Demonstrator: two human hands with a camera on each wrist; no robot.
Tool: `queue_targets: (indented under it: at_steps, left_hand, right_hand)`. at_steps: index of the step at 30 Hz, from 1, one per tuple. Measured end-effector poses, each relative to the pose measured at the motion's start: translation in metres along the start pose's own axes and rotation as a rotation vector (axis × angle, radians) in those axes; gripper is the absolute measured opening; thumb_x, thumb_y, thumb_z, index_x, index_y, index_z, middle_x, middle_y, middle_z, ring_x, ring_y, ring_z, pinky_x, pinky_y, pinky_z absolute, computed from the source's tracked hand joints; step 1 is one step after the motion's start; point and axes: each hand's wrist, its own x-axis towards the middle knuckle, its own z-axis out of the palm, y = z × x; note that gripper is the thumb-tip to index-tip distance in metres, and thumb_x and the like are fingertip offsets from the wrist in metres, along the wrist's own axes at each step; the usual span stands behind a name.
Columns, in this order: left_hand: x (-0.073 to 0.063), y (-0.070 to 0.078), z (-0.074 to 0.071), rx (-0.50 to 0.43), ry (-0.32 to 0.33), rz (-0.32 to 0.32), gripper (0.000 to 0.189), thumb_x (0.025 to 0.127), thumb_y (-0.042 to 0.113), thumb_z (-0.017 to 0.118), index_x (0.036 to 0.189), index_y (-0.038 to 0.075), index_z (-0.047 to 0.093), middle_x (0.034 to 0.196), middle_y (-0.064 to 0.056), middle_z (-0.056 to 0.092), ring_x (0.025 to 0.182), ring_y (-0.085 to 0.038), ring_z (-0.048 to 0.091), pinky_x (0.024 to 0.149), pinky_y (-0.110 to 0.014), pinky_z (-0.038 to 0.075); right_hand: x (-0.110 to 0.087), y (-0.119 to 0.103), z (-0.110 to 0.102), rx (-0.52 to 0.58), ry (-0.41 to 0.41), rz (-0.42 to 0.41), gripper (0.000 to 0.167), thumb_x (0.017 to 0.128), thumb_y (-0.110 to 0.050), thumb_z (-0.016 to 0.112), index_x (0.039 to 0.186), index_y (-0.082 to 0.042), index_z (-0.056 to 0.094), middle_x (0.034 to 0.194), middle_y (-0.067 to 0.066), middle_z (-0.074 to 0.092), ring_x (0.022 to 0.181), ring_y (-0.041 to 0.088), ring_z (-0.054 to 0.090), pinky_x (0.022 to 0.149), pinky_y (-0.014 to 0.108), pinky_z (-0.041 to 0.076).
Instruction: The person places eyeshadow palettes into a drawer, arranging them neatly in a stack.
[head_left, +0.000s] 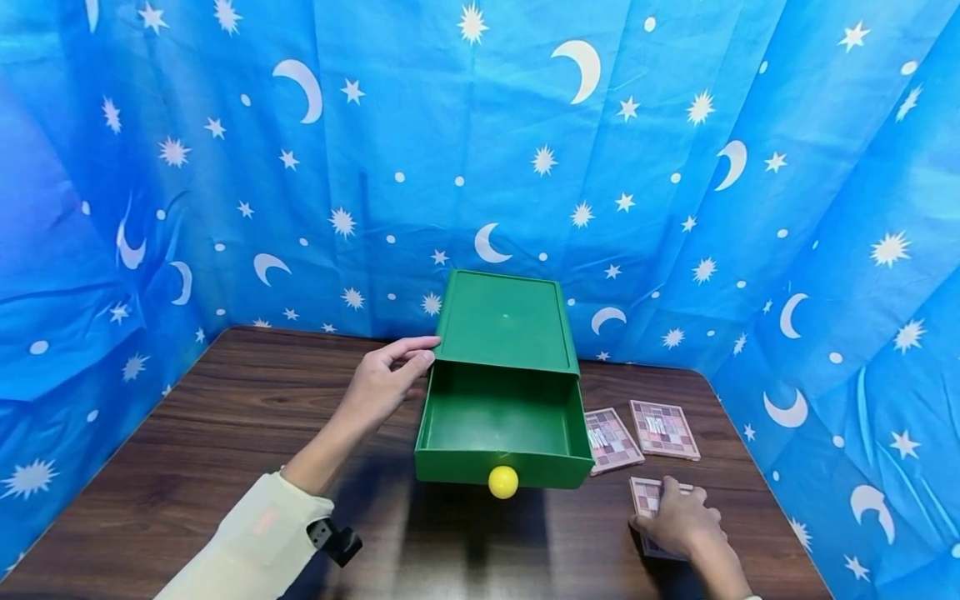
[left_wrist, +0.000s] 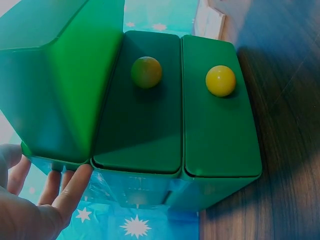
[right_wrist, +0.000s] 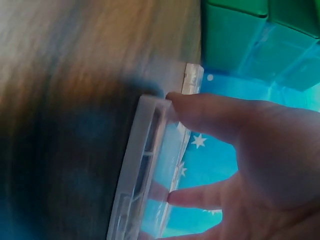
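A green drawer cabinet stands at the middle back of the table, its top drawer pulled out with nothing inside. A yellow ball knob sits on the drawer front. My left hand touches the cabinet's upper left side with extended fingers. Two lower drawers, one with a yellow knob, are closed in the left wrist view. At the front right, my right hand grips an eyeshadow palette by its edges, thumb on its left; the hand covers much of it. In the right wrist view the palette appears edge-on.
Two more eyeshadow palettes lie right of the cabinet: one palette beside the drawer, another palette farther right. The dark wooden table meets a blue star-and-moon curtain at the back and sides.
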Motion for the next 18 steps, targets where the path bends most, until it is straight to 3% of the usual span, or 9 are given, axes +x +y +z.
queue_targets:
  at_steps: [6, 10, 14, 18]
  left_hand:
    - [0.001, 0.0, 0.0, -0.013, 0.002, 0.011, 0.038, 0.104, 0.032, 0.061, 0.138, 0.017, 0.065, 0.129, -0.017, 0.066, 0.11, -0.025, 0.066, 0.081, -0.035, 0.065]
    - [0.001, -0.001, 0.001, -0.008, 0.007, 0.015, 0.038, 0.104, 0.032, 0.061, 0.138, 0.017, 0.065, 0.129, -0.016, 0.067, 0.105, -0.02, 0.067, 0.079, -0.032, 0.065]
    - [0.001, -0.001, 0.001, 0.0, 0.01, 0.018, 0.038, 0.103, 0.032, 0.061, 0.138, 0.017, 0.065, 0.129, -0.016, 0.067, 0.102, -0.016, 0.066, 0.078, -0.03, 0.064]
    - [0.0, -0.001, 0.002, 0.0, 0.015, 0.022, 0.037, 0.103, 0.032, 0.061, 0.137, 0.017, 0.066, 0.128, -0.016, 0.067, 0.101, -0.014, 0.066, 0.077, -0.03, 0.065]
  right_hand:
    - [0.005, 0.005, 0.0, -0.038, 0.016, -0.027, 0.093, 0.081, -0.046, 0.081, 0.143, 0.01, 0.04, 0.117, 0.044, 0.051, 0.107, 0.058, 0.048, 0.094, 0.07, 0.044]
    - [0.006, 0.007, -0.001, -0.021, 0.019, 0.005, 0.093, 0.078, -0.046, 0.082, 0.145, 0.005, 0.041, 0.116, 0.045, 0.05, 0.106, 0.059, 0.048, 0.095, 0.071, 0.044]
    - [0.002, 0.006, -0.004, 0.011, 0.065, 0.007, 0.093, 0.075, -0.044, 0.083, 0.145, 0.002, 0.042, 0.117, 0.045, 0.047, 0.103, 0.059, 0.047, 0.091, 0.07, 0.047]
    - [-0.007, 0.002, -0.017, 0.036, 0.143, -0.074, 0.092, 0.074, -0.042, 0.083, 0.146, 0.0, 0.043, 0.119, 0.045, 0.047, 0.098, 0.057, 0.047, 0.083, 0.067, 0.048]
